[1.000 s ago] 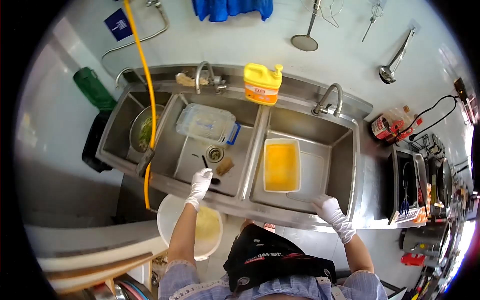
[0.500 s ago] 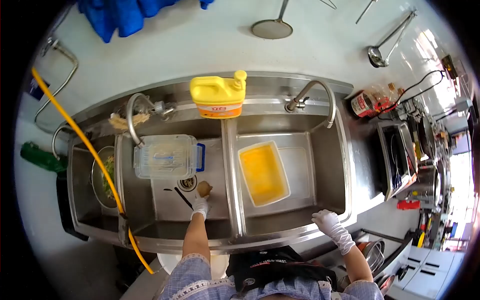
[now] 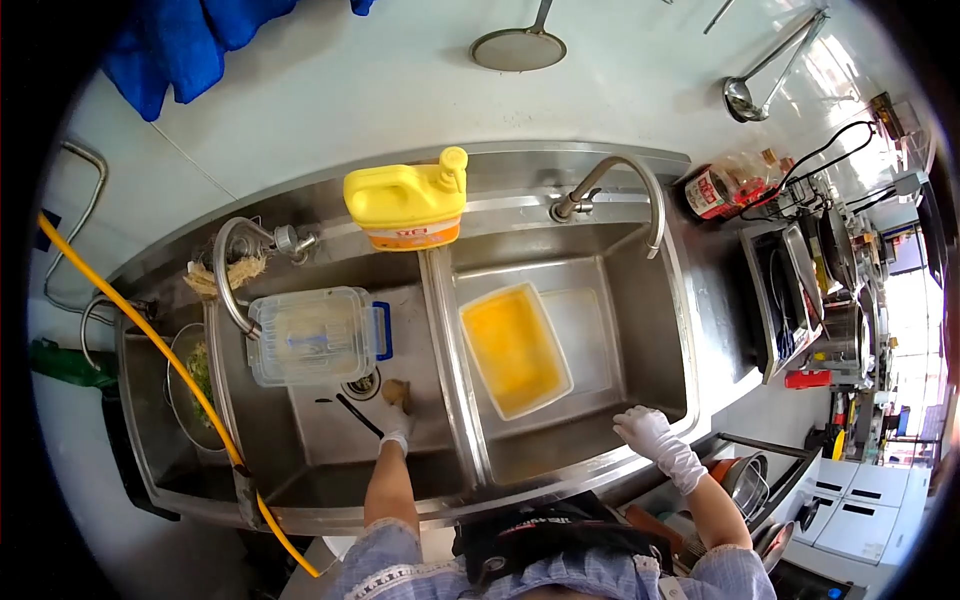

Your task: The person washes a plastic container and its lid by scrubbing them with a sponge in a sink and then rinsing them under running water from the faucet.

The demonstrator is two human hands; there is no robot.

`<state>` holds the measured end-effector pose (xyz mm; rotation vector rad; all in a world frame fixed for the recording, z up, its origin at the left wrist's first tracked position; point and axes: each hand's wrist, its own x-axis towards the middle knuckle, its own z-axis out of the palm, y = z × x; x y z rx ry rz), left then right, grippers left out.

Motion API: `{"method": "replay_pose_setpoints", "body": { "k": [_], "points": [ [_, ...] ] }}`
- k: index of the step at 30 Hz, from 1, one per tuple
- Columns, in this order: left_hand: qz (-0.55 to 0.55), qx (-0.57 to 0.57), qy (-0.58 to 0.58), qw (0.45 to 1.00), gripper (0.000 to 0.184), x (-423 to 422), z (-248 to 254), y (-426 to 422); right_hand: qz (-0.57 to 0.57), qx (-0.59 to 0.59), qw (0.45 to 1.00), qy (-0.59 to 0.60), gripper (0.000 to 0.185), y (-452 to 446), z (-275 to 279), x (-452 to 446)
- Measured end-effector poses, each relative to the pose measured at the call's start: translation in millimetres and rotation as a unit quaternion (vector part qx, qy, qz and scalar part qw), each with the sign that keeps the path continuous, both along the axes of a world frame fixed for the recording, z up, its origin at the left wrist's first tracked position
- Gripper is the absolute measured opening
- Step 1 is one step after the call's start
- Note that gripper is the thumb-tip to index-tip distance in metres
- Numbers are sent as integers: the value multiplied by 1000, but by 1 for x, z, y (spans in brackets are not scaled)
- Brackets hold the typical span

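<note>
My left hand (image 3: pixel 397 428), in a white glove, reaches down into the middle basin. Its fingers are closed at a small brown, rounded lump (image 3: pixel 397 394) whose kind I cannot make out. Beside it are a black strip (image 3: pixel 359 415) and the drain (image 3: pixel 362 383). A clear plastic box (image 3: pixel 312 345) with a blue clasp sits just beyond. My right hand (image 3: pixel 642 428), gloved too, is loosely curled at the front edge of the right basin, with nothing visible in it. In that basin lies a white tub (image 3: pixel 551 398) holding yellow liquid.
A yellow jug (image 3: pixel 402 197) stands on the back ledge between two curved taps. A yellow hose (image 3: pixel 152 318) crosses the left side, over a bowl (image 3: pixel 176 400) of greens. Bottles (image 3: pixel 735 182) and a tray (image 3: pixel 782 295) are on the right counter.
The view has shifted, so the basins and their contents appear farther left. My left hand stays at the brown lump, drawn slightly toward me. My right hand remains near the front rim.
</note>
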<state>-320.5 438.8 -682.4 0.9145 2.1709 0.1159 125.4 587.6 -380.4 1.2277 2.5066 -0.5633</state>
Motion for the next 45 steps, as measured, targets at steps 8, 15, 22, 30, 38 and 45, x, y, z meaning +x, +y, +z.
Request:
{"method": "replay_pose_setpoints", "body": {
  "k": [8, 15, 22, 30, 38, 45],
  "points": [
    [389, 338, -251, 820, 34, 12, 152, 21, 48, -14, 998, 44, 23, 7, -1, -31],
    [173, 444, -232, 848, 32, 106, 332, 39, -142, -253, 895, 340, 38, 4, -9, -87],
    [-2, 365, -351, 862, 41, 251, 311, 70, -269, -452, 711, 467, 51, 19, -8, -73],
    [340, 118, -497, 790, 42, 287, 249, 76, -569, -339, 665, 344, 15, 88, -124, 39],
    [416, 68, -540, 729, 54, 274, 125, 61, -618, -289, 712, 168, 27, 91, -240, 93],
    [647, 81, -517, 555, 50, 290, 72, 104, -569, -310, 741, 174, 33, 78, -207, 62]
  ]
}}
